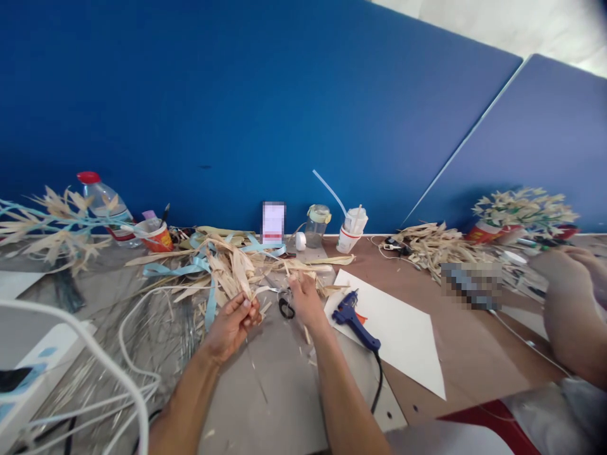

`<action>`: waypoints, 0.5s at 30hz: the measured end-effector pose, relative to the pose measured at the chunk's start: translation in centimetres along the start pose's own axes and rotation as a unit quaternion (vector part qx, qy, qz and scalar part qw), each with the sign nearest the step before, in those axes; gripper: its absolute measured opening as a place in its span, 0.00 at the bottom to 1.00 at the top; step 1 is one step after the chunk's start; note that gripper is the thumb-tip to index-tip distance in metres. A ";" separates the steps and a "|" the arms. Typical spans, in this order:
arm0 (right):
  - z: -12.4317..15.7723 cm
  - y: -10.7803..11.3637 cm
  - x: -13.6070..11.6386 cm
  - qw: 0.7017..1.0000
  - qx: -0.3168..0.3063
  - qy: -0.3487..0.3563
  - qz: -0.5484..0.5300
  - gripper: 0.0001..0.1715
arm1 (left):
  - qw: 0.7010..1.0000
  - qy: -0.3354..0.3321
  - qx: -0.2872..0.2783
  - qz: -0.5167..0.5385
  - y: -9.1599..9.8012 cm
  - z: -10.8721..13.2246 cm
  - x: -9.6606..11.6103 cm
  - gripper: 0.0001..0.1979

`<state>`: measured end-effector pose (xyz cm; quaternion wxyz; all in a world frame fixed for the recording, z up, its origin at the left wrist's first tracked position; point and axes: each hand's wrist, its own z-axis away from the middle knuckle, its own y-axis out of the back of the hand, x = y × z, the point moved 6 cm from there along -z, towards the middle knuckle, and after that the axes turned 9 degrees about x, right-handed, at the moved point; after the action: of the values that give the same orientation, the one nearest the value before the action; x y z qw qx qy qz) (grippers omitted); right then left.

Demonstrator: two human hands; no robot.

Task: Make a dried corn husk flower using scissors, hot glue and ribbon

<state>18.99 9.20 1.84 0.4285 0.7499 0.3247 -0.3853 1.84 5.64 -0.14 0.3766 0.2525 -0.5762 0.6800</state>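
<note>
My left hand (234, 319) is closed in a pinch, with a thin wire (257, 374) hanging below the fingers. Dried husk strips (232, 268) lie right behind that hand, and I cannot tell whether it also grips one. A narrow white strip (266, 289) curves from near its fingertips toward a pair of scissors with black handles (286, 308). My right hand (306, 297) is just right of the scissors, its fingers bent together among husk scraps. What they hold is hidden. Light blue ribbon (177, 268) runs through the husk pile.
A blue glue gun (353, 319) rests on white paper (403, 335) at right. Behind stand a phone (274, 222), a jar (317, 224) and a white cup (348, 240). White cables (126, 373) and a power strip (42, 370) lie left. Another person's arm (569, 309) is at far right.
</note>
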 end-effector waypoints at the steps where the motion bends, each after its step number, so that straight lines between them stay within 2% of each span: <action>1: 0.0 0.3 -0.2 0.999 0.027 0.019 0.030 0.21 | 1.000 0.000 -0.001 0.002 0.0 0.0 0.0 0.13; 3: 0.1 0.7 -0.7 0.997 0.053 0.036 0.052 0.20 | 1.000 -0.003 0.001 0.004 0.0 -0.1 0.0 0.13; 7: 0.7 0.0 -2.1 0.998 -0.020 0.064 -0.010 0.17 | 1.000 -0.004 0.009 0.008 0.2 -0.3 -0.2 0.13; 12: 1.7 -1.4 -3.5 0.978 -0.121 0.029 -0.165 0.13 | 1.000 -0.001 0.009 0.001 0.3 -0.5 -0.5 0.12; 15: 2.3 -2.3 -3.6 0.957 -0.160 -0.040 -0.239 0.11 | 1.000 0.005 -0.006 -0.004 0.2 -0.4 -0.9 0.11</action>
<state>14.69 7.56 3.26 0.4513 0.5560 0.5342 -0.4493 2.24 5.88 -1.00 0.3836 0.2491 -0.5773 0.6764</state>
